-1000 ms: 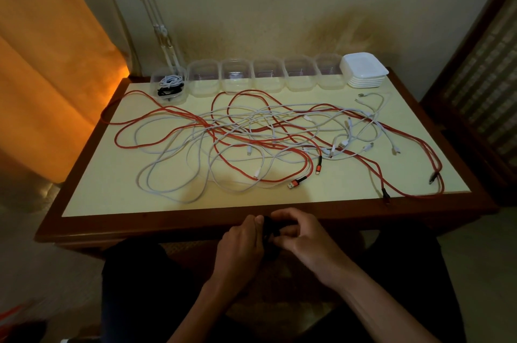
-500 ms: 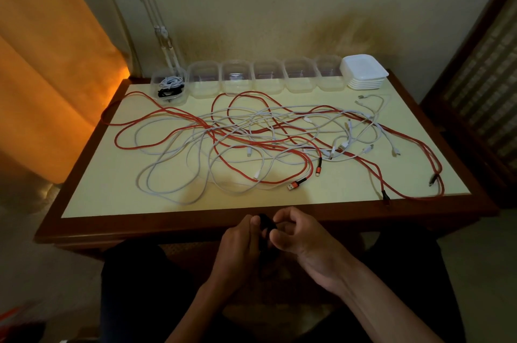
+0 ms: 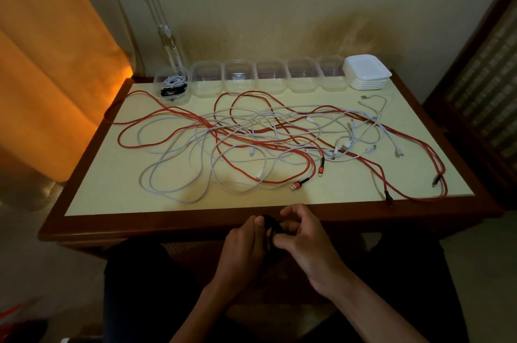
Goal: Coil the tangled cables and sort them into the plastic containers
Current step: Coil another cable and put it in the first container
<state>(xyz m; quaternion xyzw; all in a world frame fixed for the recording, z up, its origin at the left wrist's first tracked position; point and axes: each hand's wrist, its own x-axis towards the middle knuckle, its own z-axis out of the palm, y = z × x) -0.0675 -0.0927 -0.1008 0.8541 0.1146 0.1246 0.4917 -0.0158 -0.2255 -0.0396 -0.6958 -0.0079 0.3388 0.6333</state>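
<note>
Gripping a black cable (image 3: 270, 226) between both hands, just below the near edge of the table (image 3: 167, 223): left hand (image 3: 246, 244) curled round the dark bundle, right hand (image 3: 305, 239) pinching at it with fingertips, thumb and forefinger raised above. Hard to say whether winding or tying off; too dim and too small to tell.

Judging progress as early. Sitting already in the leftmost container (image 3: 172, 85): one white coil and one black coil. Standing apparently empty in a row along the far edge: the five other clear containers (image 3: 270, 75), with a stack of white lids (image 3: 366, 72) just beside the last. Sprawling across the tabletop and not yet touched: the tangled red cables (image 3: 282, 144) and white cables (image 3: 173, 169), looping over one another, one red end trailing off the near right edge. Leaving most of the job ahead: separating, coiling and boxing each of these, after placing the black one.

Comparing with a second ago: right hand lifting and opening at thumb and forefinger, having been closed lower over the bundle; left hand staying clamped in nearly the same spot. Tangle on the table lying unchanged.
</note>
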